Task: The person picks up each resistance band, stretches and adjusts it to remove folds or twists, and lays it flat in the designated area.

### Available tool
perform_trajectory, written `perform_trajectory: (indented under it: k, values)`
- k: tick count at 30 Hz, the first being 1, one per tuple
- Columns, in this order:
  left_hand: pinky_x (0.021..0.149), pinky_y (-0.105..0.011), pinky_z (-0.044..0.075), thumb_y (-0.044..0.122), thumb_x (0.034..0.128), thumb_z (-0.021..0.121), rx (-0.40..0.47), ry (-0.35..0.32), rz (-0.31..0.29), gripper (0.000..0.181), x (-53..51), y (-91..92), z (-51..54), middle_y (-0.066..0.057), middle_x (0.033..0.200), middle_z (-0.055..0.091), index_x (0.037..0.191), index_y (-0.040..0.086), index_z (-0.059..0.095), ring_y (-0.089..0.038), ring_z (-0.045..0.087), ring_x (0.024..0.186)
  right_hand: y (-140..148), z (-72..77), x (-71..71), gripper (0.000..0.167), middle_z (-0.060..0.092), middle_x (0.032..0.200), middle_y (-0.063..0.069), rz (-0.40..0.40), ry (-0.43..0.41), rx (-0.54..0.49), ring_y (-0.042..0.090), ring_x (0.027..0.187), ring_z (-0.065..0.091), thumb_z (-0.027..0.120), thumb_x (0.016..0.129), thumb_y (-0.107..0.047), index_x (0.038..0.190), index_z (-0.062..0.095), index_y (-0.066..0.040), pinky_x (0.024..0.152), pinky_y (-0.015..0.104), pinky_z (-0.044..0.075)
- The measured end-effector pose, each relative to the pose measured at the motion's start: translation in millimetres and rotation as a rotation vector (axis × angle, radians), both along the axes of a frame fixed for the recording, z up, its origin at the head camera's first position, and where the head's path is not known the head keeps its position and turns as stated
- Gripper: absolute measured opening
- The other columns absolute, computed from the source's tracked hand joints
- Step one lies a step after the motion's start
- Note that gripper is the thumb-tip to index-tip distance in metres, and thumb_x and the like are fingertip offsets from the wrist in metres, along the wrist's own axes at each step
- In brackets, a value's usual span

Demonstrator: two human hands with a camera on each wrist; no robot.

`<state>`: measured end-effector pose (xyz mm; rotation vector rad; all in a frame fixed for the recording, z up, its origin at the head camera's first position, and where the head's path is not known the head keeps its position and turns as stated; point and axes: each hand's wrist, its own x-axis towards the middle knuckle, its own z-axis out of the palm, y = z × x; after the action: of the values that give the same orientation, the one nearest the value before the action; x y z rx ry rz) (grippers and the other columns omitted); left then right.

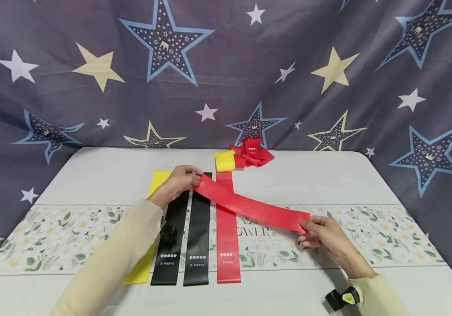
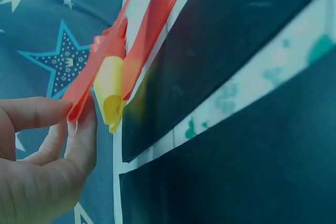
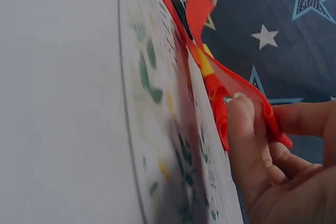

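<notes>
A red resistance band (image 1: 249, 208) is stretched out flat between both hands, slanting down to the right above the table. My left hand (image 1: 178, 182) pinches its upper left end between thumb and fingers, over the black bands. At the other end, my right hand (image 1: 324, 237) pinches the lower right corner, as the right wrist view shows too. Beneath lie a second red band (image 1: 228, 267) marked Heavy, two black bands (image 1: 197, 263) (image 1: 165, 267) marked X-Heavy, and a yellow band (image 1: 137, 271) partly hidden by the left sleeve.
Near the table's back edge sit a folded yellow band (image 1: 224, 161) and a crumpled bundle of red bands (image 1: 252, 153). A floral runner (image 1: 72, 239) crosses the white table (image 1: 289, 294). A dark star-patterned cloth (image 1: 218, 92) hangs right behind it.
</notes>
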<state>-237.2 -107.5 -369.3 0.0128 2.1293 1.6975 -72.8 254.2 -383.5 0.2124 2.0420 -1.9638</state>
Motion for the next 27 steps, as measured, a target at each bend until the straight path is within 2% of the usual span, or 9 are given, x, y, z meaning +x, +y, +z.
perform_trajectory:
  k: [6, 9, 12, 13, 15, 18, 22, 25, 27]
  values:
    - [0.067, -0.019, 0.049, -0.008, 0.0856, 0.049, -0.021, 0.022, -0.068, 0.049, 12.5, -4.5, -2.4, -0.004, 0.086, 0.049, 0.134, -0.008, 0.046, -0.009, 0.051, 0.072, 8, 3.6, -10.0, 0.018, 0.064, 0.069, -0.001, -0.097, -0.001, 0.13, 0.009, 0.062, 0.065, 0.053, 0.095, -0.012, 0.101, 0.058, 0.005, 0.06, 0.023, 0.057]
    - [0.067, -0.021, 0.048, -0.008, 0.0858, 0.047, -0.037, 0.036, -0.102, 0.046, 18.0, -7.2, -4.8, -0.006, 0.089, 0.052, 0.132, -0.01, 0.048, -0.01, 0.05, 0.072, 11, 5.1, -14.4, 0.025, 0.059, 0.067, -0.002, -0.134, 0.0, 0.222, 0.009, 0.061, 0.062, 0.054, 0.095, -0.014, 0.107, 0.057, 0.008, 0.057, 0.026, 0.057]
    - [0.069, -0.022, 0.052, -0.006, 0.0852, 0.047, -0.084, 0.063, -0.148, 0.041, 23.7, -9.0, -8.5, -0.018, 0.103, 0.062, 0.125, -0.013, 0.053, -0.009, 0.057, 0.074, 15, 5.9, -17.9, 0.029, 0.051, 0.065, -0.003, -0.14, -0.001, 0.29, 0.008, 0.056, 0.054, 0.055, 0.095, -0.015, 0.11, 0.056, 0.009, 0.054, 0.026, 0.055]
    - [0.07, -0.023, 0.054, -0.005, 0.0843, 0.049, -0.106, 0.07, -0.154, 0.039, 25.5, -9.3, -9.6, -0.021, 0.109, 0.063, 0.122, -0.013, 0.056, -0.009, 0.06, 0.074, 16, 6.3, -18.6, 0.028, 0.048, 0.063, -0.003, -0.136, -0.001, 0.3, 0.008, 0.054, 0.049, 0.055, 0.095, -0.016, 0.109, 0.056, 0.008, 0.052, 0.025, 0.053]
    - [0.072, -0.026, 0.057, -0.003, 0.0834, 0.053, -0.141, 0.085, -0.165, 0.036, 29.1, -10.3, -10.4, -0.023, 0.109, 0.065, 0.118, -0.012, 0.06, -0.01, 0.063, 0.072, 20, 7.6, -19.9, 0.028, 0.043, 0.059, -0.005, -0.123, -0.003, 0.332, 0.007, 0.049, 0.04, 0.055, 0.095, -0.018, 0.109, 0.058, 0.005, 0.047, 0.023, 0.045]
    - [0.07, -0.031, 0.058, -0.001, 0.084, 0.057, -0.166, 0.098, -0.164, 0.031, 33.6, -12.6, -8.8, -0.02, 0.095, 0.068, 0.113, -0.01, 0.064, -0.012, 0.064, 0.068, 23, 9.3, -21.1, 0.021, 0.042, 0.056, -0.006, -0.111, 0.002, 0.308, 0.006, 0.045, 0.033, 0.056, 0.095, -0.018, 0.103, 0.059, 0.001, 0.043, 0.022, 0.035]
    - [0.061, -0.029, 0.056, 0.005, 0.0878, 0.058, -0.182, 0.093, -0.149, 0.028, 37.4, -15.5, -5.2, -0.012, 0.076, 0.066, 0.113, -0.006, 0.066, -0.014, 0.061, 0.061, 25, 10.3, -21.8, 0.019, 0.057, 0.061, -0.006, -0.123, 0.008, 0.215, 0.004, 0.048, 0.05, 0.055, 0.095, -0.015, 0.104, 0.058, 0.002, 0.047, 0.021, 0.046]
    - [0.059, -0.027, 0.052, 0.01, 0.0902, 0.057, -0.185, 0.08, -0.125, 0.029, 41.4, -15.6, -4.3, -0.013, 0.077, 0.069, 0.115, -0.002, 0.066, -0.012, 0.065, 0.061, 25, 10.6, -21.4, 0.022, 0.068, 0.072, -0.007, -0.133, 0.025, 0.149, 0.006, 0.061, 0.065, 0.056, 0.095, -0.014, 0.108, 0.054, 0.004, 0.057, 0.023, 0.055]
    - [0.059, -0.028, 0.053, 0.011, 0.0912, 0.056, -0.161, 0.075, -0.108, 0.028, 44.2, -14.8, -5.3, -0.016, 0.087, 0.073, 0.114, -0.001, 0.067, -0.013, 0.069, 0.066, 27, 10.0, -20.6, 0.022, 0.071, 0.08, -0.007, -0.131, 0.052, 0.106, 0.008, 0.071, 0.069, 0.054, 0.096, -0.012, 0.112, 0.053, 0.003, 0.063, 0.023, 0.057]
